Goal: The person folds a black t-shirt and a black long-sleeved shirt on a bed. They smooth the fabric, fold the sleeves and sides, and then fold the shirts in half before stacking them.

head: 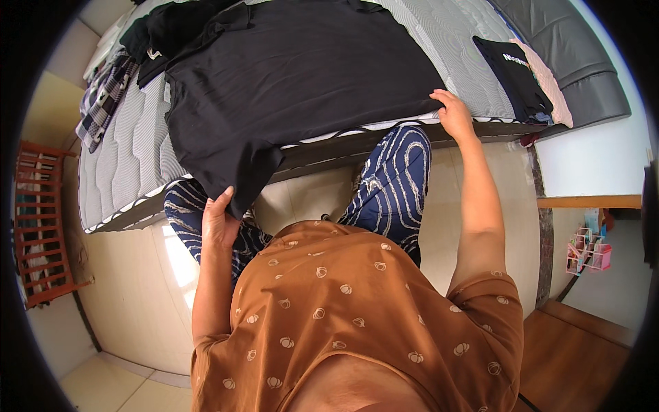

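A black short-sleeved T-shirt (304,72) lies spread sideways over the mattress, its near side running along the mattress edge. My left hand (221,221) grips one sleeve, with the thumb on top, and draws that cloth off the mattress above my left knee. At the other end, my right hand (455,116) has its fingers on the near corner of the hem. The thumb of that hand is mostly hidden. Light wrinkles cross the shirt's body, and folds bunch near the held sleeve.
The grey quilted mattress (139,139) carries a folded black garment (507,77) on a pink cloth (545,77) at right. Dark clothes (180,31) and a checked cloth (105,98) lie at left. A dark padded headboard (571,46) and a red-brown slatted rack (44,221) flank the bed.
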{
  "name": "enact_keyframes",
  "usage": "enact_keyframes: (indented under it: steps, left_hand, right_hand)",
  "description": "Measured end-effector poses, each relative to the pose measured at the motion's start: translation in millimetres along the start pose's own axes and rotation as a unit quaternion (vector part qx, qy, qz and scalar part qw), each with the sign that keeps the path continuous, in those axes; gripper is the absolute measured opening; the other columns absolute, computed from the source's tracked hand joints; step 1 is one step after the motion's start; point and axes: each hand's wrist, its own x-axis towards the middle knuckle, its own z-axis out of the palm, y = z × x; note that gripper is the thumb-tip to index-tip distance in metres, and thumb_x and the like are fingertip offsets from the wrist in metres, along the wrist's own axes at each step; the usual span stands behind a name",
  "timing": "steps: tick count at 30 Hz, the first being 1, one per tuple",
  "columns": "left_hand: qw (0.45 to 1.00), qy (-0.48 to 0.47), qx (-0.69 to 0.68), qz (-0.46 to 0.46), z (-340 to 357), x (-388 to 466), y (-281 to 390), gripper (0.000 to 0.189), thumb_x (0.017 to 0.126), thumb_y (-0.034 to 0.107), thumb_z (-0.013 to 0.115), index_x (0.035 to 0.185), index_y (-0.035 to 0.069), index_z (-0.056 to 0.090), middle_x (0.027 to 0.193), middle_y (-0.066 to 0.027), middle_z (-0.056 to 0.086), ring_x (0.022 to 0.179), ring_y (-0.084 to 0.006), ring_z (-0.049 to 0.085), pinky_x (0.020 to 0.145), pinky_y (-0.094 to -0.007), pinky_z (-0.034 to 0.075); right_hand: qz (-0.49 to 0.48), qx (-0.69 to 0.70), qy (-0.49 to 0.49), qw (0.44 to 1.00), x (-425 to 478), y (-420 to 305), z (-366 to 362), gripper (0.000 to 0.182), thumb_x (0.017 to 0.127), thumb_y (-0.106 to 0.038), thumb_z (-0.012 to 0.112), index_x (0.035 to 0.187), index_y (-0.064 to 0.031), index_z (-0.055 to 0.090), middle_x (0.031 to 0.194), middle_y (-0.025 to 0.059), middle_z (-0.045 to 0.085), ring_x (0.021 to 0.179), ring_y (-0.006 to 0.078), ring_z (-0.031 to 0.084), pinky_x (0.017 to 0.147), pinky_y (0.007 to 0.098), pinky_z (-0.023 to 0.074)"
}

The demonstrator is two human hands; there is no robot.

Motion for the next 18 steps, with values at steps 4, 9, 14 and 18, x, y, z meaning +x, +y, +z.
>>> enact_keyframes:
  steps: [4,9,14,18]
  left_hand:
    - [0.999,0.009,0.014,0.03,13,-10,23,0.048,0.092,0.013,0.071,0.134,0.001,0.053,0.121,-0.0129,0.068,0.105,-0.0277,0.07,0.087,-0.0465,0.06]
    - [0.997,-0.058,0.054,0.012,-14,-19,33,0.054,0.091,0.019,0.073,0.136,-0.001,0.051,0.124,-0.0151,0.067,0.106,-0.0294,0.07,0.08,-0.0431,0.062]
    - [0.996,-0.013,0.09,-0.008,-40,-33,35,0.042,0.09,0.016,0.074,0.127,0.0,0.063,0.12,-0.0124,0.071,0.105,-0.0233,0.07,0.09,-0.0356,0.057]
    - [0.993,-0.026,0.117,-0.002,-30,-28,40,0.044,0.089,0.02,0.074,0.126,-0.001,0.064,0.124,-0.0111,0.07,0.11,-0.0231,0.069,0.099,-0.0347,0.052]
  right_hand:
    - [0.028,-0.031,0.044,0.998,-2,4,0,0.033,0.078,0.006,0.056,0.107,-0.0055,0.067,0.118,0.0095,0.067,0.11,0.0345,0.062,0.091,0.0435,0.0513]
    - [-0.004,-0.11,0.122,0.986,-14,0,-12,0.022,0.075,0.005,0.058,0.094,-0.0069,0.061,0.097,0.0081,0.063,0.097,0.0324,0.062,0.08,0.0463,0.0507]
    - [0.012,-0.14,0.093,0.986,-26,-1,-22,0.025,0.075,0.006,0.058,0.096,-0.008,0.061,0.095,0.0082,0.062,0.1,0.0315,0.06,0.082,0.046,0.0505]
    - [0.012,-0.031,0.098,0.995,-13,13,-14,0.023,0.08,0.002,0.056,0.099,-0.0069,0.066,0.101,0.009,0.067,0.102,0.0309,0.062,0.087,0.0407,0.0514]
